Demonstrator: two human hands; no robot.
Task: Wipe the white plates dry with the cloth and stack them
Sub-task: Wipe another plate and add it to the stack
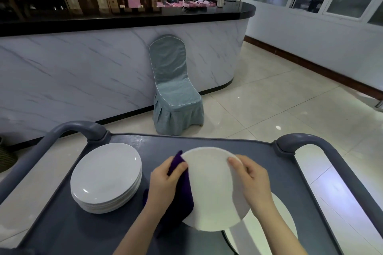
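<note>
I hold a white plate (pixel 211 188) tilted above the grey cart top (pixel 186 142). My left hand (pixel 165 182) grips a dark purple cloth (pixel 182 198) against the plate's left rim. My right hand (pixel 250 178) grips the plate's right rim, fingers curled over its edge. A stack of several white plates (pixel 105 178) stands on the cart's left side. Another white plate (pixel 275 227) lies on the cart at the lower right, partly hidden under the held plate and my right forearm.
The cart has grey curved handles at its far left (pixel 78 127) and far right (pixel 300 139) corners. Beyond it stand a blue-grey covered chair (pixel 174 93) and a marble-look counter (pixel 83 72). Tiled floor lies to the right.
</note>
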